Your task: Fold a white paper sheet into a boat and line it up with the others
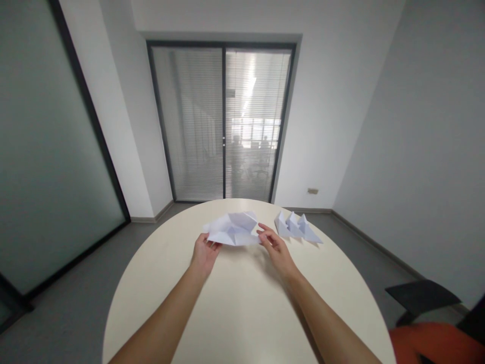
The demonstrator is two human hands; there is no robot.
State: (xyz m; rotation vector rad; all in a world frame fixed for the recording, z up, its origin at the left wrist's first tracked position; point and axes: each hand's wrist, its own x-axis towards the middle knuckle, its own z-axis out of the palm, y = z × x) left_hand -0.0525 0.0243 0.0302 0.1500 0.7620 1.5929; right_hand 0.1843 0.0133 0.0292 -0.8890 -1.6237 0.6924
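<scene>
A creased sheet of white paper (pixel 233 228) is held up a little above the round table, its fold lines showing and its far edges raised. My left hand (pixel 205 254) grips its left near edge, thumb on top and fingers underneath. At the right near corner, my right hand (pixel 276 246) pinches the sheet between thumb and fingers, with the index finger stretched out. Just beyond my right hand stand several folded white paper boats (pixel 291 226), lined up close together with their points upward.
The cream round table (pixel 242 313) fills the lower middle. A chair with an orange seat (pixel 432 341) and black armrest (pixel 422 296) is at the lower right. Behind the table is a glass door with blinds (pixel 223 121); a frosted glass panel (pixel 49 151) is on the left.
</scene>
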